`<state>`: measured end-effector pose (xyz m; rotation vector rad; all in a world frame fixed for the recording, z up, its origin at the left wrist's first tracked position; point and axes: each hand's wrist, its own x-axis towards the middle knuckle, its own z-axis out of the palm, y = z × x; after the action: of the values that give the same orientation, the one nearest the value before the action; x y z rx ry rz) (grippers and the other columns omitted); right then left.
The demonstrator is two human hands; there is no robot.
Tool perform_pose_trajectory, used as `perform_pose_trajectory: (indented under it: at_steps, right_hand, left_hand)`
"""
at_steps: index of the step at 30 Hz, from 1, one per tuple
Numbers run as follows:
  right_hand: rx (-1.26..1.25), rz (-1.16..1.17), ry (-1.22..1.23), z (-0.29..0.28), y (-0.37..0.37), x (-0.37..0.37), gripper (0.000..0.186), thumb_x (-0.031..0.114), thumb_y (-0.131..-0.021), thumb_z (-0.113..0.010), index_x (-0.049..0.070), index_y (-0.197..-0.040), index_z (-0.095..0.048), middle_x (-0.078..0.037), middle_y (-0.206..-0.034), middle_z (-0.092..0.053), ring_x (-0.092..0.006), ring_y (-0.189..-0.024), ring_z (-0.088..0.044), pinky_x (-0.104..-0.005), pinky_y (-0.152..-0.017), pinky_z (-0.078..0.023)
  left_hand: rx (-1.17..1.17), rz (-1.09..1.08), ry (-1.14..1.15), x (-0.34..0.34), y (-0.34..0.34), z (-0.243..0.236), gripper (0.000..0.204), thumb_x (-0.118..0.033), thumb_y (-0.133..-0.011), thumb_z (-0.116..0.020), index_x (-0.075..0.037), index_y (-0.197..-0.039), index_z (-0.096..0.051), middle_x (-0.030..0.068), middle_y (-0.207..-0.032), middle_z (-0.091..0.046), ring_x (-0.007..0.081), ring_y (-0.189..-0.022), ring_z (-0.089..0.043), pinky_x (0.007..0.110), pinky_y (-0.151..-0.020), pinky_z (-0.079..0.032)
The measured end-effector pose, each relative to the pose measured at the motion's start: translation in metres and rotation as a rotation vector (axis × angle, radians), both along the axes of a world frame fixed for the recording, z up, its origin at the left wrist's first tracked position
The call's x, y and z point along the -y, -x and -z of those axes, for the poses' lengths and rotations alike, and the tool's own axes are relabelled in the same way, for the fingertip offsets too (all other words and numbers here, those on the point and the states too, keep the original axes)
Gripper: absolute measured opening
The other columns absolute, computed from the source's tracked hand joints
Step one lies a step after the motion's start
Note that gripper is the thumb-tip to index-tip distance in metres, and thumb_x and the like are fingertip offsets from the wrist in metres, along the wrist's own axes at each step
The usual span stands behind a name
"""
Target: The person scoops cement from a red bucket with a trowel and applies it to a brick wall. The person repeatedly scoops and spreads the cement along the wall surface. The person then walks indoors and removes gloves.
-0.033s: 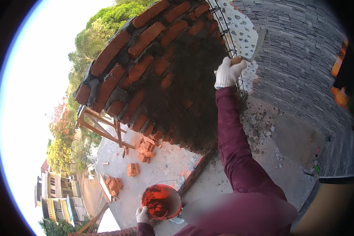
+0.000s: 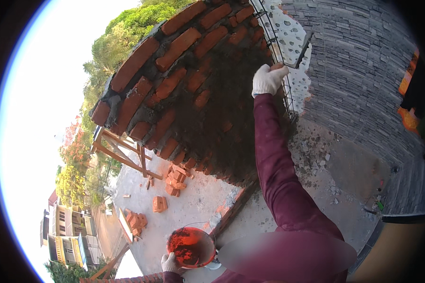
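My right hand (image 2: 269, 79), in a white glove, is closed on the wooden handle of a trowel (image 2: 302, 52), raised beside a vertical rebar cage (image 2: 290, 104). Just left of it stands a brick wall (image 2: 179, 47) with rough joints and a broad coat of dark grey mortar (image 2: 231, 113) over much of its face. Low in the view my left hand (image 2: 169, 262), also gloved, grips the side of a red bucket (image 2: 186, 238); what exactly lies inside it is hard to tell.
Grey stone-tiled wall (image 2: 349, 61) at the right, beside a pitted white strip (image 2: 295, 80). Stacks of red bricks (image 2: 177, 177) and timber framing (image 2: 123, 151) on the concrete floor (image 2: 184, 203) at lower left. Rubble (image 2: 316, 155) lies below the tiles. Trees and buildings stand beyond.
My right hand and trowel have shifted a little up and to the left, and the blade's angle has changed slightly. The bucket and left hand have moved slightly left and down.
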<state>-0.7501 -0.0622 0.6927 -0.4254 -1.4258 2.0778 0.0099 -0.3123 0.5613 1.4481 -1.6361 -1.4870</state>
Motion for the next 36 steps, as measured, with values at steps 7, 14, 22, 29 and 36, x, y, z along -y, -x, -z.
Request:
perform_pose_trajectory:
  at_steps: [7, 14, 22, 29, 36]
  right_hand:
    - [-0.275, -0.282, -0.546, -0.044, -0.069, 0.104, 0.062, 0.005, -0.082, -0.059, -0.006, -0.138, -0.035, -0.032, -0.132, -0.051, -0.0461, -0.121, -0.058, -0.0473, -0.103, -0.049]
    - [-0.049, -1.169, -0.936, 0.161, -0.328, -0.064, 0.05, 0.013, -0.084, -0.063, 0.003, -0.13, -0.046, -0.027, -0.108, -0.063, -0.0475, -0.098, -0.063, -0.0513, -0.082, -0.052]
    - [-0.018, -1.761, -1.402, 0.2, -0.443, -0.024, 0.038, 0.034, -0.091, -0.061, 0.004, -0.115, -0.057, -0.027, -0.099, -0.068, -0.0493, -0.094, -0.064, -0.0571, -0.08, -0.051]
    - [-0.11, -1.448, -1.814, 0.161, -0.456, -0.01, 0.031, 0.018, -0.088, -0.06, -0.003, -0.111, -0.057, -0.027, -0.09, -0.069, -0.0442, -0.085, -0.069, -0.0529, -0.074, -0.056]
    - [-0.243, -1.19, -1.76, 0.122, -0.459, 0.01, 0.045, 0.023, -0.093, -0.06, 0.003, -0.133, -0.049, -0.022, -0.097, -0.064, -0.0422, -0.082, -0.067, -0.0513, -0.071, -0.056]
  left_hand:
    - [0.292, -0.18, -0.081, -0.021, -0.045, -0.029, 0.019, -0.018, -0.091, -0.064, -0.004, -0.098, -0.054, 0.0101, -0.082, -0.061, 0.0222, -0.057, -0.061, 0.041, -0.045, -0.056]
    - [0.286, -0.036, -0.162, 0.0, -0.022, 0.022, 0.02, -0.019, -0.095, -0.06, -0.003, -0.108, -0.055, 0.0107, -0.092, -0.064, 0.0222, -0.068, -0.067, 0.04, -0.056, -0.06]
    - [0.075, 0.447, -0.118, 0.015, 0.145, 0.022, 0.019, -0.02, -0.095, -0.068, -0.004, -0.088, -0.059, -0.0012, -0.076, -0.058, 0.007, -0.066, -0.054, 0.024, -0.055, -0.042]
    - [0.025, 0.872, 0.094, 0.036, 0.231, -0.016, 0.022, -0.027, -0.093, -0.069, -0.005, -0.089, -0.064, -0.0044, -0.075, -0.055, 0.0074, -0.066, -0.049, 0.026, -0.058, -0.042]
    - [-0.155, 1.022, 0.106, 0.054, 0.256, -0.033, 0.021, -0.026, -0.094, -0.068, -0.006, -0.092, -0.064, -0.0044, -0.077, -0.056, 0.0059, -0.067, -0.05, 0.025, -0.058, -0.04]
